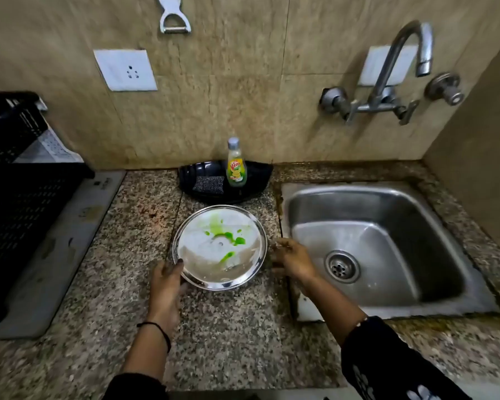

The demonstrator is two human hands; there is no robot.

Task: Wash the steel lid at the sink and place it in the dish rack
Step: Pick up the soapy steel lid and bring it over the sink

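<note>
A round steel lid (214,255) lies underside up on the granite counter, just left of the sink, with green smears across its middle. My left hand (165,287) grips its near-left rim, thumb over the edge. At the lid's right rim is my right hand (292,259), blurred, with its fingers touching the rim. The steel sink (387,209) stands to the right with its drain (342,266) bare. A black dish rack (15,197) fills the far left.
A black tray (260,174) behind the lid holds a dish soap bottle (236,164) and a dark scrub pad (208,184). The tap (401,59) hangs on the wall above the sink, not running. A grey mat (55,255) lies under the rack.
</note>
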